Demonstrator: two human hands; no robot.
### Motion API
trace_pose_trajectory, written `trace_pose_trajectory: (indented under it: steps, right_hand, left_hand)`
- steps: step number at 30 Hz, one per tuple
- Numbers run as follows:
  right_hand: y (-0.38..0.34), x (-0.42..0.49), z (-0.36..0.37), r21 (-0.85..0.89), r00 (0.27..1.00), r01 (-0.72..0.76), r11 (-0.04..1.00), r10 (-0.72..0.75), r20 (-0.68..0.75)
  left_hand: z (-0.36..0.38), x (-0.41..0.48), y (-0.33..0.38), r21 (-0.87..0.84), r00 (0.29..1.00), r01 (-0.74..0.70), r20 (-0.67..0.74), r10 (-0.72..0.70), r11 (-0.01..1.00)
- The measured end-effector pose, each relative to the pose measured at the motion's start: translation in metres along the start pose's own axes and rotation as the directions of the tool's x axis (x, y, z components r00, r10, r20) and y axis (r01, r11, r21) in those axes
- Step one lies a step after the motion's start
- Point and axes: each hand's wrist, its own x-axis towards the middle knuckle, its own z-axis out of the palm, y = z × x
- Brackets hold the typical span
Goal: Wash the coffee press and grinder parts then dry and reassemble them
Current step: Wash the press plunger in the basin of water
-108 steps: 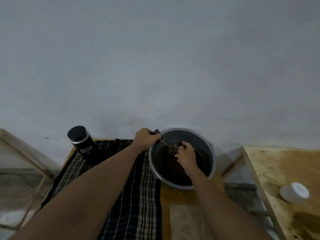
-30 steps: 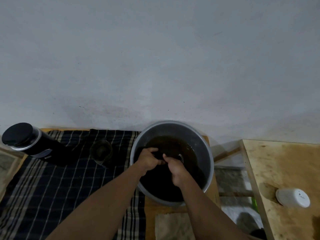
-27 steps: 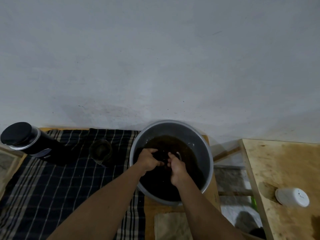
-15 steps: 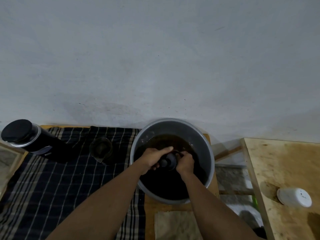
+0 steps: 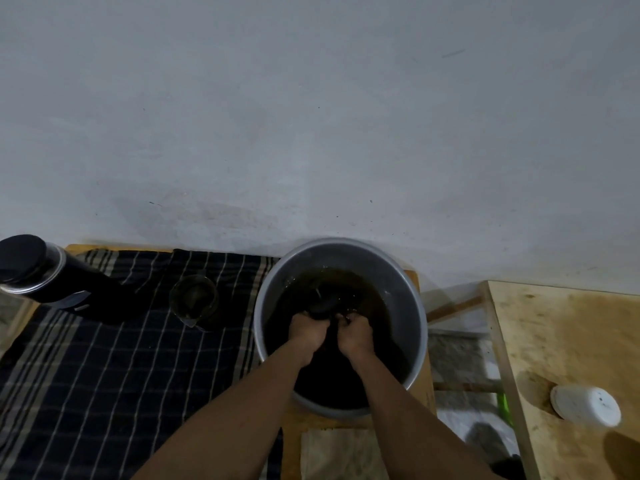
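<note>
The left hand [image 5: 308,329] was curled round the near edge of a dark round part [image 5: 323,301], which lay half sunk in brown water [image 5: 367,296]. The right hand [image 5: 355,332] sat just beside it, fingers curled in toward the same part; whether they actually gripped it could not be told in the murk. Both hands were inside a grey metal basin [image 5: 381,265], wrists over its near rim. The basin stood on a wooden bench [image 5: 414,277] set against a pale wall [image 5: 311,116]. To its left, a dark checked cloth [image 5: 121,358] covered the bench. A glass beaker [image 5: 194,299] stood upright on the cloth, near the basin. Farther left stood a black canister [image 5: 41,275] with a black lid. To the right, apart from the first, a second bench [image 5: 571,334] carried a white tub [image 5: 585,405].
</note>
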Motion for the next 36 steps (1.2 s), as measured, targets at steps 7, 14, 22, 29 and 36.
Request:
trace_pose_trajectory:
  steps: [7,14,22,29,36]
  right_hand:
    - [0.006,0.002,0.003,-0.021,1.0,-0.004,1.0,0.003,-0.019]
    - [-0.004,-0.005,0.004,-0.013,0.998,0.039,0.999,-0.039,-0.044]
    - [-0.001,-0.002,-0.02,-0.337,0.889,0.45,0.827,-0.45,0.082]
    - [-0.008,-0.003,-0.031,-0.533,0.914,0.406,0.743,-0.338,0.225]
    - [-0.011,0.011,-0.039,-0.44,0.877,0.451,0.777,-0.294,0.381]
  left_hand:
    - [0.001,0.016,0.004,0.126,0.998,-0.024,-0.062,0.032,0.992]
    - [-0.002,0.015,0.002,0.123,0.999,-0.041,0.003,0.041,0.992]
    - [-0.013,0.012,0.009,0.418,0.981,-0.184,0.029,0.19,0.889]
    - [-0.02,0.012,0.014,0.738,0.811,-0.511,0.245,0.531,0.44]
    - [-0.021,0.016,0.01,0.758,0.779,-0.559,0.341,0.526,0.337]
